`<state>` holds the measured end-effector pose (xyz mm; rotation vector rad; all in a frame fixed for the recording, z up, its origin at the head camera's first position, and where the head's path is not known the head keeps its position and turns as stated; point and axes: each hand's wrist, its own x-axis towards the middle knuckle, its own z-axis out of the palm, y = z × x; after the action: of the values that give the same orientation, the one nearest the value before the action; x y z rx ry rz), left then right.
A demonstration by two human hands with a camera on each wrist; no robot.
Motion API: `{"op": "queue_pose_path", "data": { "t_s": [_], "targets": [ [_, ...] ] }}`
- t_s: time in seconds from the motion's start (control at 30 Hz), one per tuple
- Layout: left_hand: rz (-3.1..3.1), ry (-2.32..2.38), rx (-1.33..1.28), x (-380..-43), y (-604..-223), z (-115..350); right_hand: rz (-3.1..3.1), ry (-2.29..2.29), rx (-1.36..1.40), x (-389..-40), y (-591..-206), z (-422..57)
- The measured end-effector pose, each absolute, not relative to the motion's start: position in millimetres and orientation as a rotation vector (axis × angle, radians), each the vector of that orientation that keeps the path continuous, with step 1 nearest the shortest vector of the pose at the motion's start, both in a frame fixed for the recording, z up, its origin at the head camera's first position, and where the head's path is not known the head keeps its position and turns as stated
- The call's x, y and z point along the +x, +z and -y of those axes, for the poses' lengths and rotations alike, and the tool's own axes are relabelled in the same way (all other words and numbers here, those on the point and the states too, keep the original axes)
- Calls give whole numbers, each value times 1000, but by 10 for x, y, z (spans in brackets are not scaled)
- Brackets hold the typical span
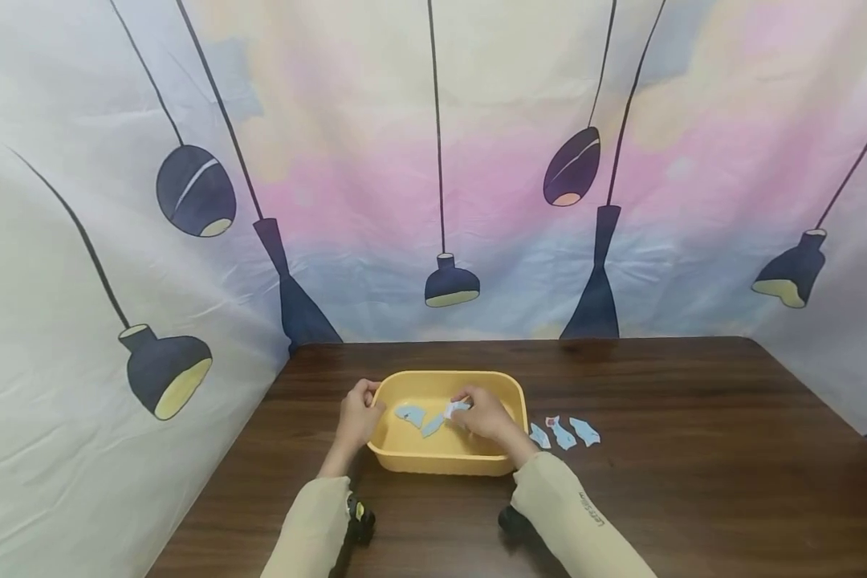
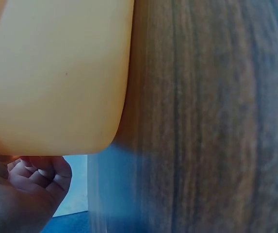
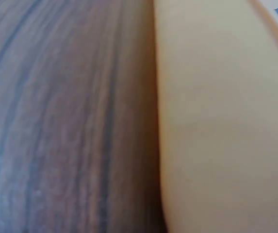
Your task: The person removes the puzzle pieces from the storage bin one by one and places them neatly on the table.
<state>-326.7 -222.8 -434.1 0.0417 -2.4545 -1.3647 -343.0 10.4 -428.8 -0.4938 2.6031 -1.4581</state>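
Note:
A yellow plastic basin (image 1: 448, 464) stands on the table in the head view. My left hand (image 1: 360, 417) grips its left rim, and the left wrist view shows curled fingers at the end of the basin wall (image 2: 61, 77). Reaching over the basin's right side, my right hand (image 1: 486, 416) pinches a pale blue and white paper scrap (image 1: 453, 409) inside it. Two more scraps, one light blue piece (image 1: 410, 414) and one narrow piece (image 1: 433, 425), lie on the basin floor. In the right wrist view only the basin's outer wall (image 3: 216, 121) and table show; the hand is out of sight.
Three torn paper scraps (image 1: 561, 433) lie in a row on the dark wooden table (image 1: 694, 482), just right of the basin. Behind the table hangs a cloth backdrop (image 1: 376, 201) printed with lamps.

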Motion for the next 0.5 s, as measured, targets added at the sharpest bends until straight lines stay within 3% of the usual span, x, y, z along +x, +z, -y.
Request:
{"op": "queue_pose_path", "data": {
  "t_s": [0.5],
  "targets": [
    [2455, -1367, 34, -3276, -4339, 2235, -2573, -1756, -529, -3397, -4025, -392]
  ]
}}
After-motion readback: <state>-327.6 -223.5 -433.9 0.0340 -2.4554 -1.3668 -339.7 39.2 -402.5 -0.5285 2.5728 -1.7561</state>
